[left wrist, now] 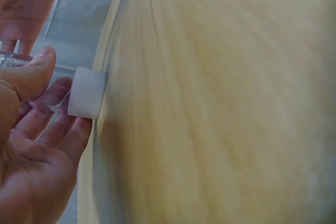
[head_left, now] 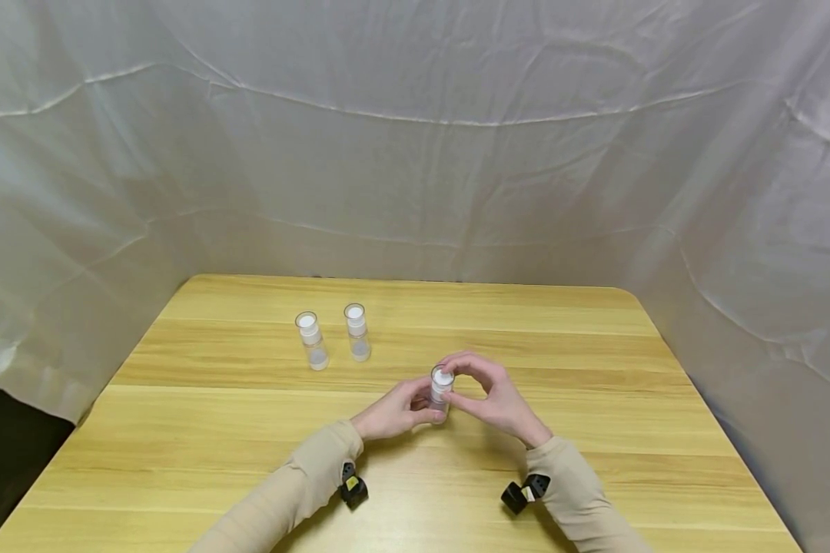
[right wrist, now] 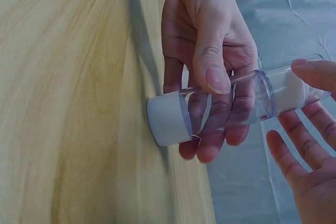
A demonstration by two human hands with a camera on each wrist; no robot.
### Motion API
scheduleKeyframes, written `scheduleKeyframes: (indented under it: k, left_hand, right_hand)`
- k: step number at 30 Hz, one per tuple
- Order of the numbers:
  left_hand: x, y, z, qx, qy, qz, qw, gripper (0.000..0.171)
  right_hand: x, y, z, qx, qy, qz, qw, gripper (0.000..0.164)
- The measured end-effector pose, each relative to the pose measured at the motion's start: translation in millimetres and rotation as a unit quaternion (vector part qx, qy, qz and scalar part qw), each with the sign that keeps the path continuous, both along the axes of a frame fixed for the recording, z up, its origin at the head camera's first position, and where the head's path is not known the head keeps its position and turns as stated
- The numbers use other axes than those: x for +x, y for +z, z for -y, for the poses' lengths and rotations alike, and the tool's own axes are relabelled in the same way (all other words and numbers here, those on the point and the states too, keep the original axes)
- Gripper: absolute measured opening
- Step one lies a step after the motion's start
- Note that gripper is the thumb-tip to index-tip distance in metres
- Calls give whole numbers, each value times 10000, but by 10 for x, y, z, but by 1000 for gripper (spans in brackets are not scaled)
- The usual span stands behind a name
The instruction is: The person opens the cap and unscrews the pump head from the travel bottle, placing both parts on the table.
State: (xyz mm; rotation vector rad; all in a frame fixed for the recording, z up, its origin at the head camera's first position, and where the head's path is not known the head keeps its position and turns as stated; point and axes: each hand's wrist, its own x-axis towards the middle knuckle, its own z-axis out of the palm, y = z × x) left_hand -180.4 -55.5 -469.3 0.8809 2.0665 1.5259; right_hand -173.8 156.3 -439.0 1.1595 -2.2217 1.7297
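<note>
A clear pump bottle (right wrist: 231, 103) with a white base and a white pump under a see-through cap stands upright on the table. My left hand (head_left: 397, 408) grips its clear body low down, thumb on one side and fingers on the other. From the right, my right hand (head_left: 494, 395) pinches the clear cap (right wrist: 315, 66) at the top between thumb and fingers. In the left wrist view the white base (left wrist: 87, 93) shows below the left fingers, touching or just above the wood; I cannot tell which.
Two similar bottles, a left one (head_left: 312, 340) and a right one (head_left: 357, 332), stand upright farther back on the wooden table (head_left: 560, 346). A pale grey sheet (head_left: 415, 169) hangs behind and along the sides. Each wrist carries a small black camera (head_left: 353, 489).
</note>
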Motion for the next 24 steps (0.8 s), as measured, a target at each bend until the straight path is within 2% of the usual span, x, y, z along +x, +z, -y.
scheduleKeyframes:
  k: [24]
  left_hand:
    - [-3, -9, -2, -10, -16, -56, 10000, 57]
  right_hand:
    - [-6, -20, 4, -105, -26, -63, 9999, 33]
